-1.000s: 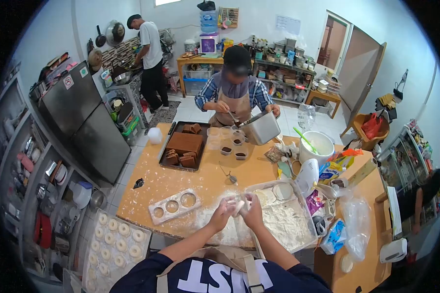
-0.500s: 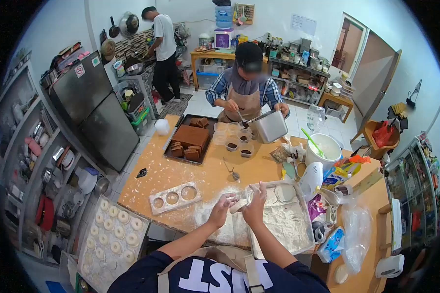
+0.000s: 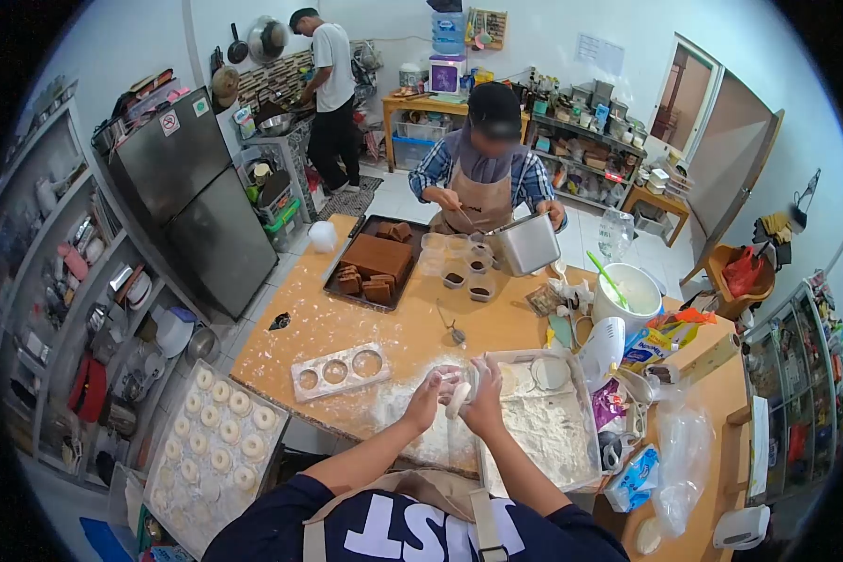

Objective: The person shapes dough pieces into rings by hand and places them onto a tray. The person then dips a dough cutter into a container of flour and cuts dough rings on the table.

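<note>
A pale piece of dough (image 3: 457, 401), seemingly ring-shaped, is held upright between my two hands above the floured table. My left hand (image 3: 425, 401) curls around its left side, fingers bent inward. From the right, my right hand (image 3: 483, 405) closes on the same dough, its fingers raised toward the left fingers. Just right of my hands lies a flour-dusted tray (image 3: 543, 440) with flat pale dough rounds (image 3: 550, 373) near its far end. A white board with three round holes (image 3: 341, 373) rests on the table to the left.
A tray of dough rings (image 3: 217, 433) sits at lower left. Brown cake on a black tray (image 3: 375, 262) stands across the table. A co-worker (image 3: 487, 178) tilts a metal pan (image 3: 526, 245) over small cups. A white tub (image 3: 628, 295) and mixer (image 3: 601, 348) stand right.
My hands have come closer together around the dough, which has turned from lying sideways to hanging more upright. The view has shifted slightly, and the co-worker's spoon hand has moved.
</note>
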### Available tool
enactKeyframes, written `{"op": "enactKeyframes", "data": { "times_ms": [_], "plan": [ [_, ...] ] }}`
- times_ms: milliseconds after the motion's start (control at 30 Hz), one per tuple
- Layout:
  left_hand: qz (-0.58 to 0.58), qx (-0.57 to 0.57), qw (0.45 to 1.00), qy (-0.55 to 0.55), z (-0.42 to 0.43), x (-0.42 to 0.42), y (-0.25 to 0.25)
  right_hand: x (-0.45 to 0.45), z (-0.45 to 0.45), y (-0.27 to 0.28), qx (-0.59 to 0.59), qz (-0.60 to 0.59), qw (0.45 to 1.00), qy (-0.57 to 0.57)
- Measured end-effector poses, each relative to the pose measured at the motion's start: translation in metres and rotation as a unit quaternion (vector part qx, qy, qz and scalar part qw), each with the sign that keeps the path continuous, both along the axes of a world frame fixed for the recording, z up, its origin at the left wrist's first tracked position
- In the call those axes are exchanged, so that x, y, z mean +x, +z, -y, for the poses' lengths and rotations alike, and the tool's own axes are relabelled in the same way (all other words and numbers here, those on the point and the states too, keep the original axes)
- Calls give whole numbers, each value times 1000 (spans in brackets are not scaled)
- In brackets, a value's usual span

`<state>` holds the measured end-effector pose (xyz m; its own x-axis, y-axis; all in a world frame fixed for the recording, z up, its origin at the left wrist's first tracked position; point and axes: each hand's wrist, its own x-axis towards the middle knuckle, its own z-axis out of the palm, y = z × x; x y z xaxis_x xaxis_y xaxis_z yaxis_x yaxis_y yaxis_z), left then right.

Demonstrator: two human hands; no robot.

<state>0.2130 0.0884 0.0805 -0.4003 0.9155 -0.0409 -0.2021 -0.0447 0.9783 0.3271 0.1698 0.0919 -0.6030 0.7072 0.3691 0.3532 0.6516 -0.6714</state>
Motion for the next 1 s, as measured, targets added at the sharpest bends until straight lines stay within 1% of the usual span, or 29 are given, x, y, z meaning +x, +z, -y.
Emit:
{"op": "enactKeyframes", "data": {
  "times_ms": [33,100,133,200,233,300,333,400,433,500,533,600,633,700,733,767,800,833,867,900,933,967,1000],
  "plan": [
    [-13,3,1000,-5,0,0,-3,-1,-2,-1,-55,-53,997,13],
    [-38,8,999,-16,1,0,-11,-5,-8,-8,-165,-159,973,37],
    [-21,-2,1000,-1,2,1,-11,-4,-13,-13,-252,-158,954,48],
    [13,-21,999,30,3,4,-9,-2,-22,-14,-417,-153,893,71],
    [71,-19,996,47,0,4,-14,-1,-19,2,-475,-150,862,92],
    [189,-16,978,82,-8,3,-30,0,-24,-9,-530,-162,822,132],
    [224,-25,971,86,-10,3,-36,1,-25,-13,-556,-167,800,151],
    [291,-44,951,92,-14,5,-41,2,-22,-11,-580,-199,772,168],
    [289,-54,951,102,-16,6,-40,2,-19,-7,-591,-216,757,176],
    [284,-76,948,120,-19,9,-36,-2,-16,-3,-579,-181,778,162],
    [232,-84,963,111,-21,8,-38,-3,-16,-2,-573,-164,788,154],
    [124,-100,983,91,-24,3,-44,-6,-21,-8,-509,-44,847,147],
    [85,-96,986,103,-23,4,-47,-7,-23,-13,-473,16,869,142],
    [8,-87,988,126,-21,7,-51,-16,-20,-26,-439,-85,892,66],
    [108,-48,982,145,-20,11,-42,-22,-13,-17,-418,-135,898,27],
    [207,-7,965,163,-20,18,-31,-23,-6,-6,-465,-218,858,11],
    [303,34,935,179,-19,21,-24,-24,-5,-7,-465,-205,861,19],
    [312,30,931,189,-23,17,-30,-25,-4,-10,-466,-190,864,27],
    [260,-16,952,162,-23,12,-30,-25,-3,-12,-467,-175,866,36],
    [207,-62,967,135,-23,3,-27,-19,-7,1,-483,-73,867,103],
    [153,-108,976,108,-22,-3,-27,-18,-10,-1,-479,-99,866,104],
    [87,-115,986,88,-22,-7,-35,-19,-13,-8,-476,-124,864,104],
    [172,-62,977,108,-22,-2,-33,-21,-16,-16,-473,-151,862,104]
  ]
}}
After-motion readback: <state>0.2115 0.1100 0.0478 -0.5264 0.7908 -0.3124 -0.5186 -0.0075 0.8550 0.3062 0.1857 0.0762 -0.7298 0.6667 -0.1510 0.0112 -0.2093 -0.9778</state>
